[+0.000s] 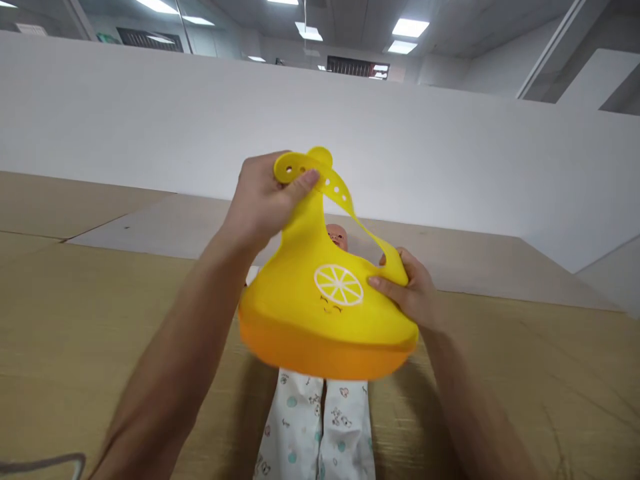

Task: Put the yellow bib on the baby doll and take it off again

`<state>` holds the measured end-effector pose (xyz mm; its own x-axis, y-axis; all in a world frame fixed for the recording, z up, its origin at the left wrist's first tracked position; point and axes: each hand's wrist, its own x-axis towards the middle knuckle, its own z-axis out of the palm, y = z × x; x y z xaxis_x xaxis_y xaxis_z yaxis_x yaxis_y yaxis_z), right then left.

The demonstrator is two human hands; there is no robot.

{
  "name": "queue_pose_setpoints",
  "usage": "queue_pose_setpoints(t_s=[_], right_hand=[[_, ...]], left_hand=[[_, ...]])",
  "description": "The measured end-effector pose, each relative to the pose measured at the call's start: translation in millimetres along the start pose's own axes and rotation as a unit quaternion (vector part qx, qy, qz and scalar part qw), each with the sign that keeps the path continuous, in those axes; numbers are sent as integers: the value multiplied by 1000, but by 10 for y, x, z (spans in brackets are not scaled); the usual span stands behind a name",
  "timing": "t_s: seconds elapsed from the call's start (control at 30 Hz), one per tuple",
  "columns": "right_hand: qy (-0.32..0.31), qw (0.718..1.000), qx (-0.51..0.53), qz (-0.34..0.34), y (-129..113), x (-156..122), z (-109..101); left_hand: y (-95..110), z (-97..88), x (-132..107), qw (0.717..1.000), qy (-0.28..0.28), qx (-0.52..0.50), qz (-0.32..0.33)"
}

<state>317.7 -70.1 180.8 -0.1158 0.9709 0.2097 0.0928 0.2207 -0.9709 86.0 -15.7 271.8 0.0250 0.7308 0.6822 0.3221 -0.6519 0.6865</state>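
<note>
Yellow bib (300, 287), orange pouch (325, 357) below, citrus-slice print (339, 285) on front, raised over a doll (338, 235), blocking our view of its torso; our left hand (265, 193) pinches the holed strap (341, 183), our right hand (413, 290) grips the opposite side. Around: patterned trousers (345, 427), tan surface (125, 347), white wall (300, 113).

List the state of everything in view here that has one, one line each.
Yellow bib: held up, spread by both hands, printed side showing.
Bib strap: overlapping the other neck end at the left hand; whether fastened, cannot tell.
Left hand: closed on the neck ends.
Right hand: closed on the bib's side.
Doll: mostly hidden behind the bib.
Patterned trousers: on the doll.
Ceiling lights: lit.
</note>
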Motion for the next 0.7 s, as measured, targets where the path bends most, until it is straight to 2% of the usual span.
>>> queue_pose_setpoints(t_s=[0.03, 0.07, 0.13, 0.2, 0.37, 0.53, 0.7], right_hand=[[9, 1000, 20, -1, 13, 77, 50], [10, 999, 41, -2, 40, 160, 99], [-1, 996, 85, -7, 136, 335, 188], [-6, 992, 124, -16, 265, 505, 264], [-3, 989, 143, -28, 484, 785, 341], [-45, 989, 138, 17, 415, 822, 244], [-98, 986, 137, 21, 401, 831, 80]], left_hand=[[-89, 24, 139, 999, -28, -13, -25], [-188, 50, 263, 999, -16, -22, -44], [-402, 100, 450, 996, -26, -59, -55], [-618, 144, 548, 993, -23, -97, -60], [-1004, 225, 516, 977, 9, -188, -103], [-1114, 232, 459, 964, 29, -188, -186], [-1254, 295, 464, 964, 12, -179, -197]])
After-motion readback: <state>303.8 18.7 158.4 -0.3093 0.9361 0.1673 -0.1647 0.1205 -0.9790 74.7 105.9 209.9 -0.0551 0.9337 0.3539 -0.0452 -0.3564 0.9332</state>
